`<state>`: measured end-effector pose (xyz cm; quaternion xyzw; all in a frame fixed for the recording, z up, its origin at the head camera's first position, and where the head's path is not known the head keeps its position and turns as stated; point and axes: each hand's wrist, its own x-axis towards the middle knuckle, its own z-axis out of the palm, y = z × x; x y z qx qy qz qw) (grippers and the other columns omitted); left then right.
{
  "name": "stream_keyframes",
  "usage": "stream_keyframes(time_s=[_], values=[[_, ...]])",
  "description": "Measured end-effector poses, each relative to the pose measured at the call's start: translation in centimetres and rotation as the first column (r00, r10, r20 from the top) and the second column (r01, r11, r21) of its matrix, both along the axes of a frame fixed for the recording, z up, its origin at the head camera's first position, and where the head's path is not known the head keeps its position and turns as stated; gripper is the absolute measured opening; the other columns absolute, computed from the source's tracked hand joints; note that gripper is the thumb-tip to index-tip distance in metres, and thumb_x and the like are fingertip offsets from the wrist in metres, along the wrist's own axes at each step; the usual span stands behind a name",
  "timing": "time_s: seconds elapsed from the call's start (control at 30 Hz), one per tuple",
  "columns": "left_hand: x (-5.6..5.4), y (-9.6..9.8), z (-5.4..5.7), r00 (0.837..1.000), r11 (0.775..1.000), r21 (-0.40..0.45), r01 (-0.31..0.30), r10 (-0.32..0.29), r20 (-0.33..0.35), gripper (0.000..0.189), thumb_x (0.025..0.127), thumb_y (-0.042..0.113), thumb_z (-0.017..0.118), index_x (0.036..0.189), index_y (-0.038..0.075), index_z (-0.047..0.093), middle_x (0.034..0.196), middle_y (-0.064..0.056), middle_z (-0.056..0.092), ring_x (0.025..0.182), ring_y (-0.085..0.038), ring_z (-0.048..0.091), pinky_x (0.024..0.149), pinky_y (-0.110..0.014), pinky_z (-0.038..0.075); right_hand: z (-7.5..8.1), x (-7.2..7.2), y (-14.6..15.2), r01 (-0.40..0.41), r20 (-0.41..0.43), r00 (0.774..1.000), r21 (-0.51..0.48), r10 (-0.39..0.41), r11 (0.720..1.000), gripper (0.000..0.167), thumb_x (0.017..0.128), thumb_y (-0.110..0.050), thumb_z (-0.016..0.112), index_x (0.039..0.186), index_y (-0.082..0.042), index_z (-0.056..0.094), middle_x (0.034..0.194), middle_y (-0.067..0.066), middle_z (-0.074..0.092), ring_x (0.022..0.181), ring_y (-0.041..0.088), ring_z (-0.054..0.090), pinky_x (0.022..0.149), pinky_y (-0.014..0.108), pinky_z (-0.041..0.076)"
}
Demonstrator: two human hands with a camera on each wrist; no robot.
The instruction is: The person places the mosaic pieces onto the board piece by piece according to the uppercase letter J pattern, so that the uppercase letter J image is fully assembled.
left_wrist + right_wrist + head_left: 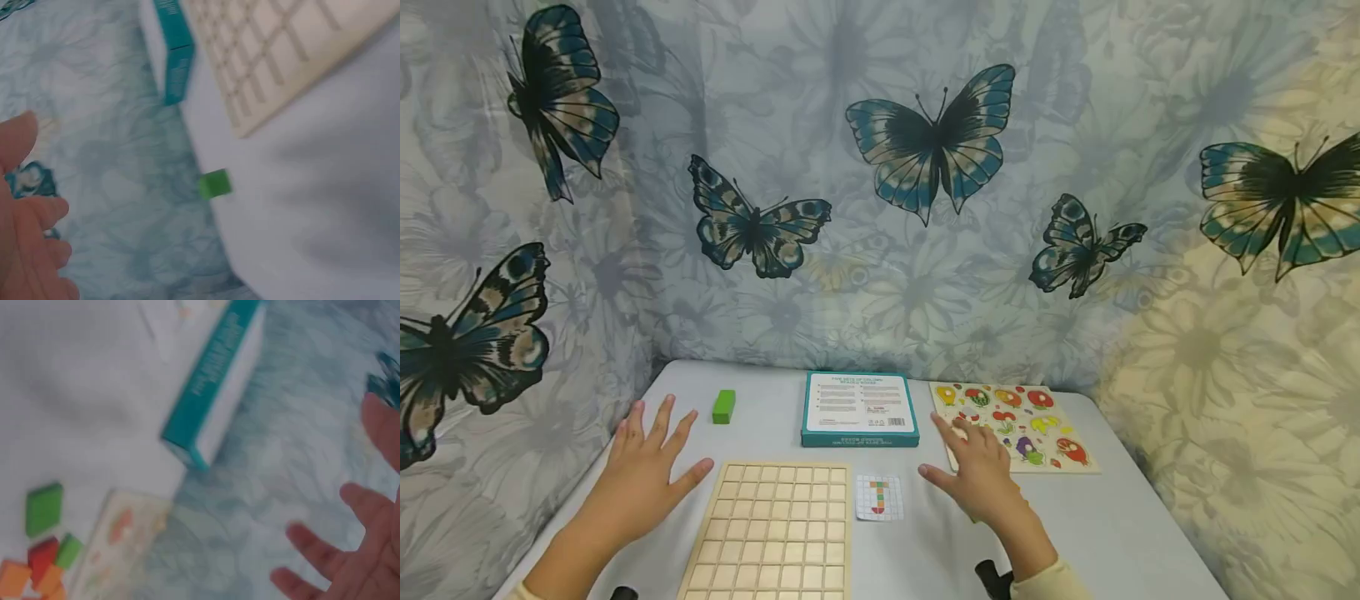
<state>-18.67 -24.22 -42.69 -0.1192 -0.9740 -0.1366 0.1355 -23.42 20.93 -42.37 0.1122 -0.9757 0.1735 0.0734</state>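
My left hand (638, 483) hovers with its fingers spread and holds nothing, left of the wooden grid board (778, 533). A green block (723, 407) stands on the table beyond its fingertips. My right hand (981, 473) is likewise spread and holding nothing, near the front corner of the fruit picture board (1060, 425). Between the grid board and this hand lies a small pattern card (879, 497) with a coloured J shape. In the right wrist view, a green block (44, 509), a red block (42, 557) and an orange block (14, 579) lie on the table; the head view mostly hides them.
A teal and white box (861, 408) lies flat at the back middle of the white table (1120, 525). Fabric walls (917, 283) printed with butterflies enclose the table's back and sides. Dark objects (992, 577) show by each wrist at the bottom of the head view.
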Motion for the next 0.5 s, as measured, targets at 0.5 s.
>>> stream_keyframes(time_s=[0.5], values=[[-2.1,-0.8,-6.8,0.85,0.966,0.084,0.246,-0.257,0.461,0.1,0.061,0.039,0.086,0.142,-0.004,0.047,0.15,-0.02,0.039,0.137,-0.047,0.031,0.109,-0.06,0.026,-8.0,-4.6,-4.6,-0.158,0.288,0.955,0.293,0.071,0.943,0.057,0.075,-0.054,0.077,0.126,-0.029,0.07,0.105,0.002,0.073,0.093,0.024,0.065,0.091,0.055,0.038]])
